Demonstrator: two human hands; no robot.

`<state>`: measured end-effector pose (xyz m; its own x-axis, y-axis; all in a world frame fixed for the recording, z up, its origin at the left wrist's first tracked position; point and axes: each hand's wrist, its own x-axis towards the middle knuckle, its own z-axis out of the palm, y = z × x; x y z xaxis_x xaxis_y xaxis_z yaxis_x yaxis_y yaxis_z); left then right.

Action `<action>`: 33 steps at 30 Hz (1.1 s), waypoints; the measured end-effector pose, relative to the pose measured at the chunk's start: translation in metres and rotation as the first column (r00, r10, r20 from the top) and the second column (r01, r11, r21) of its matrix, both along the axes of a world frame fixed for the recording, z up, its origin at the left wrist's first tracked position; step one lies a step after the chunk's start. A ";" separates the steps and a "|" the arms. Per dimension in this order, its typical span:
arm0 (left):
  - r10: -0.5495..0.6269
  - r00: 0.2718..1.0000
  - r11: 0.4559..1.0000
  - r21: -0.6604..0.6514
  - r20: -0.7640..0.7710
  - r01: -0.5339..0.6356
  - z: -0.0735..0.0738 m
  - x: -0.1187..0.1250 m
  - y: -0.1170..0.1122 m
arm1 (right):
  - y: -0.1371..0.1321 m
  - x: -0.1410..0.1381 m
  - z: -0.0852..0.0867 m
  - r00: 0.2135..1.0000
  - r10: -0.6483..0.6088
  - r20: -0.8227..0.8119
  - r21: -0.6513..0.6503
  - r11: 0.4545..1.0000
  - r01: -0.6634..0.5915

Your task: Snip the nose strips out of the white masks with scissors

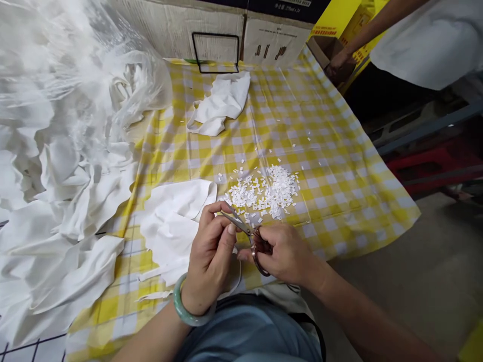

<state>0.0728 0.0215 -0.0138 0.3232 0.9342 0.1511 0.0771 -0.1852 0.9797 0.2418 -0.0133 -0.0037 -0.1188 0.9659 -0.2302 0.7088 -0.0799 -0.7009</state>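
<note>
My right hand (283, 251) has its fingers through the handles of a small pair of scissors (245, 229), whose blades are parted and point to the upper left. The blades reach the fingertips of my left hand (215, 246), which pinches a thin white strap (239, 276). Its gripped end is mostly hidden by the fingers, and a loop hangs below. Beside my left hand lies a white cloth piece (169, 226). Just beyond the scissors is a loose heap of tiny white cut bits (279, 191).
A yellow-and-white checked cloth (332, 201) covers the table. White fabric and a clear plastic bag (143, 75) crowd the left. Farther back lie a white garment (226, 103), a black wire stand (216, 53) and cartons (275, 42). Another person's hand (339, 65) is at a box, upper right.
</note>
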 end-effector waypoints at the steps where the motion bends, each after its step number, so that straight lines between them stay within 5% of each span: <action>1: -0.017 1.000 1.000 0.016 -0.006 0.017 -0.001 0.003 0.002 | -0.002 0.003 0.000 1.000 -0.017 0.009 -0.025 1.000 0.017; 8: -0.083 0.996 0.994 -0.065 0.017 0.084 -0.008 0.019 0.004 | -0.011 0.023 -0.007 0.967 -0.226 -0.119 -0.237 0.952 0.194; 12: -0.040 0.999 0.992 -0.122 -0.019 0.038 0.000 -0.001 0.006 | -0.009 0.024 -0.001 0.924 -0.294 -0.246 -0.206 0.947 0.247; 15: 0.132 0.975 0.990 -0.016 -0.178 -0.137 0.011 -0.048 0.009 | -0.004 0.004 0.001 0.948 -0.162 -0.275 -0.053 0.987 0.153; 19: 0.507 0.759 0.861 0.270 -0.409 -0.431 0.013 -0.123 0.008 | 0.002 -0.053 -0.017 0.974 0.173 -0.148 0.184 0.972 -0.144; 21: 0.450 0.748 0.893 0.241 -0.488 -0.380 0.011 -0.147 0.010 | 0.011 -0.081 -0.028 0.943 0.325 -0.068 0.237 0.924 -0.301; 23: 0.302 0.809 0.952 0.120 -0.505 -0.280 0.015 -0.155 0.019 | 0.030 -0.096 -0.029 0.933 0.350 -0.086 0.241 0.916 -0.321; 25: 0.253 0.851 0.967 0.079 -0.460 -0.244 0.031 -0.147 0.040 | 0.063 -0.097 -0.014 0.941 0.256 -0.220 0.258 0.946 -0.197; 28: 0.374 0.877 0.915 0.272 -0.302 -0.297 0.078 -0.115 0.097 | 0.134 -0.077 0.042 0.896 0.081 -0.437 0.362 0.928 0.092; 31: 0.375 0.927 0.832 0.448 -0.018 -0.328 0.131 -0.074 0.178 | 0.216 -0.052 0.109 0.881 0.000 -0.473 0.553 0.779 0.297; 33: 0.297 0.946 0.806 0.497 0.130 -0.321 0.152 -0.049 0.229 | 0.266 -0.038 0.140 0.887 -0.019 -0.461 0.647 0.677 0.351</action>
<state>0.0235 0.2510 0.1385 0.0121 0.7714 0.6363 0.1747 -0.6282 0.7582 0.2037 0.2529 0.1366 0.1647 0.8254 0.5401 0.3903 0.4483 -0.8042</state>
